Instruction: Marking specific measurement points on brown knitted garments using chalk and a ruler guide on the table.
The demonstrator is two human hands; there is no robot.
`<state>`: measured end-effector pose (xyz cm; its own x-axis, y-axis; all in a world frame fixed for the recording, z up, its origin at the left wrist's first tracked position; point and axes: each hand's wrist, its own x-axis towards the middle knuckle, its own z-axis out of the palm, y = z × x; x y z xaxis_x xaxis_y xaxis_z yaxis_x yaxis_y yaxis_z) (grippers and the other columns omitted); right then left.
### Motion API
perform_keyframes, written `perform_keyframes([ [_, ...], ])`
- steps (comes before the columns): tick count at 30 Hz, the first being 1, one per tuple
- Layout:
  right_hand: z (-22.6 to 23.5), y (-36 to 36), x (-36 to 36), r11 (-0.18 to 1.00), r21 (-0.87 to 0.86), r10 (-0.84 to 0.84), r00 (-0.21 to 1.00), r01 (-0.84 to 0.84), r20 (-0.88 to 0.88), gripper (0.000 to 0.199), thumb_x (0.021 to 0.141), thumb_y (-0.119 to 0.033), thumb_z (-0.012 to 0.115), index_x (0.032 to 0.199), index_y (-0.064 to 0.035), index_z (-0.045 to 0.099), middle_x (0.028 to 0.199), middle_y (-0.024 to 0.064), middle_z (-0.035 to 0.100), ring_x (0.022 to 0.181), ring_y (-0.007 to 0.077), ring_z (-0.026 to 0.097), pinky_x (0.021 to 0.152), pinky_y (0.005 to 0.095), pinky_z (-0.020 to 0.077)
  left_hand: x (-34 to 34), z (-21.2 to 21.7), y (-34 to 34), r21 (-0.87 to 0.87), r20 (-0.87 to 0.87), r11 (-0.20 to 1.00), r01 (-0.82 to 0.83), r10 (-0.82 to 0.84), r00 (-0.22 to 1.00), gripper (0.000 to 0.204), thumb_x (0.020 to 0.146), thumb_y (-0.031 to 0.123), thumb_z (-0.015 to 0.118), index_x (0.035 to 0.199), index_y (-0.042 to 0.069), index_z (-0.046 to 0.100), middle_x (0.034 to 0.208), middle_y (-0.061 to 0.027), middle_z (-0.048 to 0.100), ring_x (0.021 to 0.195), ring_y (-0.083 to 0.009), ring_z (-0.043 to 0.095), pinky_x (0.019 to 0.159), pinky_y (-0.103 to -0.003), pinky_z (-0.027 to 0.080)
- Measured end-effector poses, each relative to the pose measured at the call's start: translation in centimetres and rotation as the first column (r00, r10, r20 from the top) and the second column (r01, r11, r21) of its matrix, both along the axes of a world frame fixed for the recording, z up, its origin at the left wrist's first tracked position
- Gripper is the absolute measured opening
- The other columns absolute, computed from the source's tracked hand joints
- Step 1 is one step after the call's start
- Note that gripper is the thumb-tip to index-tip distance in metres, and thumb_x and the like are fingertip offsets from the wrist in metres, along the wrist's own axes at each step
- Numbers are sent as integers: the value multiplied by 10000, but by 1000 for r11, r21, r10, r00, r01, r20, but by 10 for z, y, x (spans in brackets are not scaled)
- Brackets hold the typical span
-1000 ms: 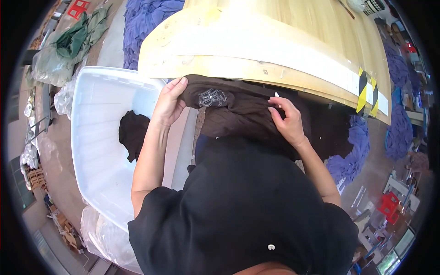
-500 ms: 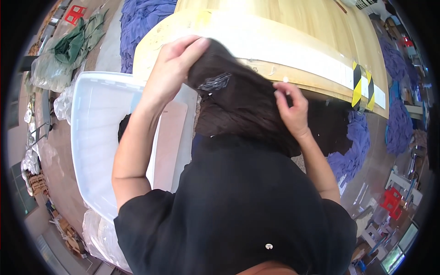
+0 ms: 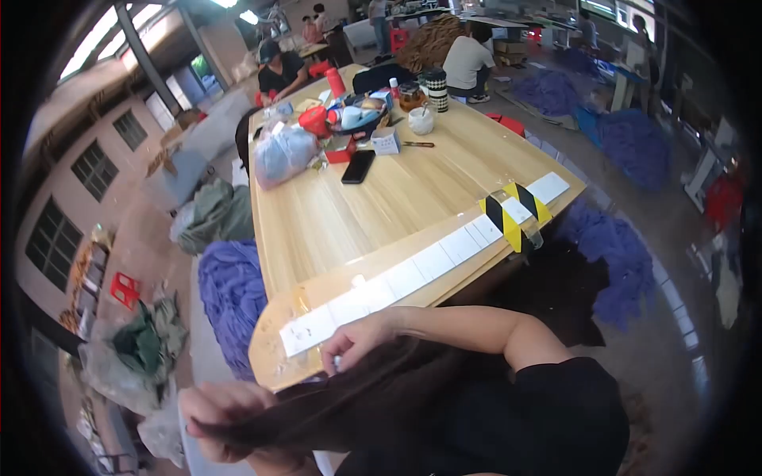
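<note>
A dark brown cloth (image 3: 349,401) is stretched low in front of my body, its left end drawn to a point. My left hand (image 3: 226,416) is closed around that end, slightly blurred. Above the cloth's upper edge, by the near corner of the table, my right hand (image 3: 361,339) has its fingers curled together. A small white thing (image 3: 336,362) shows at its fingertips; its kind cannot be made out. Just beyond the hand lies a white marked strip (image 3: 413,274) along the table's edge.
On the wooden table (image 3: 349,230) are a black phone (image 3: 359,167), a filled plastic bag (image 3: 284,156), a white cup (image 3: 421,120) and a patterned tumbler (image 3: 436,90). Yellow-black tape (image 3: 512,218) crosses the strip. Purple cloth heaps (image 3: 230,297) flank the table. Other people sit farther back.
The view has tilted up and turned, showing the whole table and room. My left hand has lowered the cloth's end; my right hand has come across to the left, nearer to it.
</note>
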<state>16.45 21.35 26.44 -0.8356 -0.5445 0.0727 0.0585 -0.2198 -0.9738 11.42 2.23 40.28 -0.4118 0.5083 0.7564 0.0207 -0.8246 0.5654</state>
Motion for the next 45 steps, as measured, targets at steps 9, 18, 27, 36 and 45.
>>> perform_keyframes([
  [9,-36,38,53,820,565,0,989,86,-151,336,729,-160,674,1006,-21,546,920,109,602,873,195,550,743,319,432,-99,-20,-134,246,-586,912,-329,410,699,642,843,529,444,1258,56,320,907,-67,513,660,-182,443,597,-328,365],
  [18,126,27,110,276,-136,-631,73,951,-772,209,715,12,639,894,-40,546,849,25,551,833,117,555,752,254,434,-103,-89,-143,24,394,922,387,-364,844,303,929,284,456,1139,85,546,1134,-87,594,1006,-190,587,914,-410,455],
  [27,67,-43,74,439,91,-268,227,894,-936,237,626,14,576,856,-25,537,791,119,540,726,327,563,627,386,462,-8,-143,-49,-824,106,567,15,128,986,236,907,112,472,1063,-45,556,1006,-83,583,900,-159,556,829,-300,446],
  [36,41,-26,76,333,152,-295,256,931,-921,310,604,55,568,896,-25,503,820,119,515,861,307,520,676,360,443,3,-123,2,-662,332,688,296,-85,940,197,866,57,553,1037,-41,561,900,-66,622,754,-101,573,691,-217,457],
  [45,39,7,72,940,82,-293,906,332,-306,245,764,-59,637,967,-37,503,951,32,535,916,125,487,820,265,400,29,-90,14,-626,-375,711,-320,85,923,81,789,-18,596,863,-35,626,725,-41,623,630,-68,529,587,-188,410],
])
